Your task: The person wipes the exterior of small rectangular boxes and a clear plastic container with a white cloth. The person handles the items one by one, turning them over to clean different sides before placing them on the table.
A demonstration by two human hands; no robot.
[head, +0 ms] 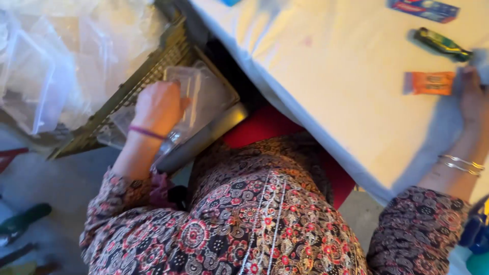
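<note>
Clear plastic container (196, 97), rectangular and see-through with rounded corners, sat tilted in a slatted crate (147, 76) beside the table, low to the person's left. Their left hand (158, 104) was curled around its near edge, fingers closed on the plastic, a purple band at the wrist. More clear containers (35, 76) were heaped beyond. The right hand (473, 97) lay flat, fingers together, on the white tablecloth (331, 76) just beside an orange packet (432, 83).
</note>
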